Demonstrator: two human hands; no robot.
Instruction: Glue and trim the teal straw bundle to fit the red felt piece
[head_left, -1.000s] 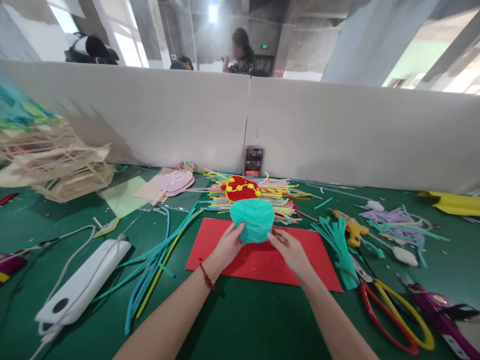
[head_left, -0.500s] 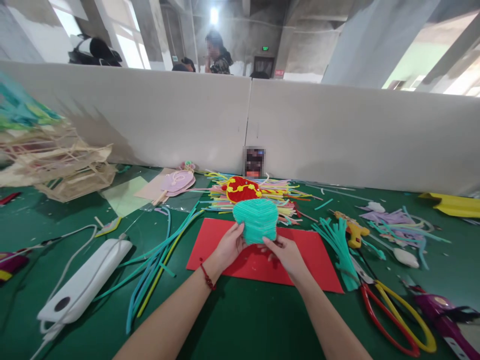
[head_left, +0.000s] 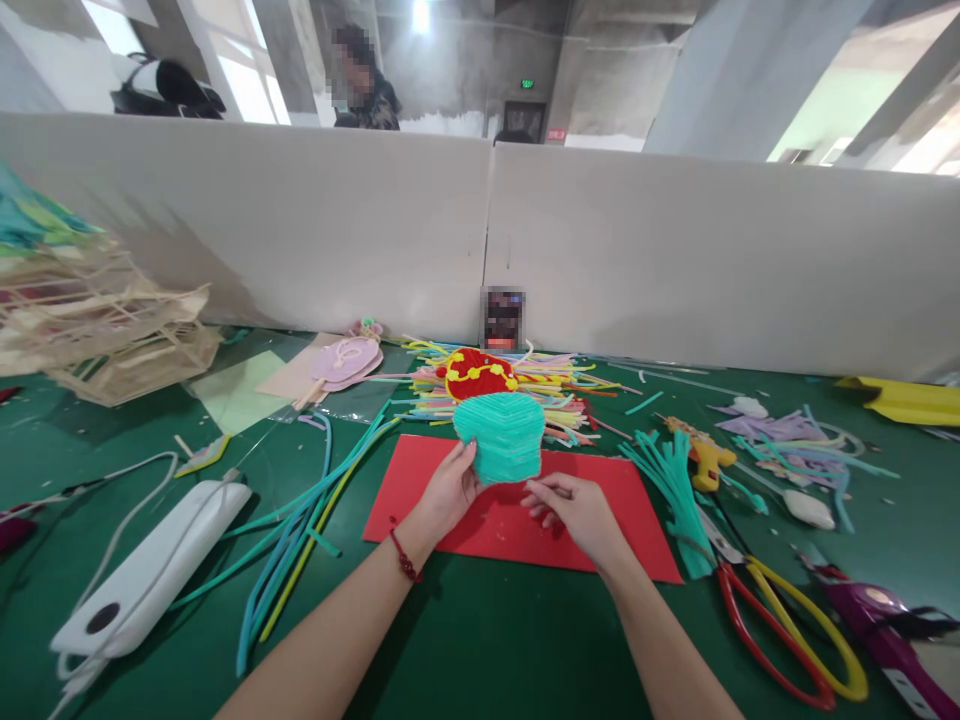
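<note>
A teal, ridged, rounded piece (head_left: 501,437) is held up over a red sheet (head_left: 600,510) on the green table. My left hand (head_left: 450,492) grips its lower left edge, thumb in front. Just off its lower right corner is my right hand (head_left: 574,510), fingers curled and thumb near the index finger; whether anything tiny is between them I cannot make out. Behind the teal piece lies a red oval piece with yellow trim (head_left: 478,376) on a pile of coloured fuzzy stems (head_left: 570,405).
Left are a white power strip (head_left: 150,570), loose blue-green stems (head_left: 289,540) and a wooden stick frame (head_left: 112,340). Right are a teal bundle (head_left: 679,500), scissors (head_left: 780,640) and glue guns (head_left: 709,463). A white partition (head_left: 675,260) stands behind; a person (head_left: 367,90) is beyond it.
My right hand has come away from the teal piece, which my left hand still holds. The view has shifted slightly. The person beyond the partition appears further left.
</note>
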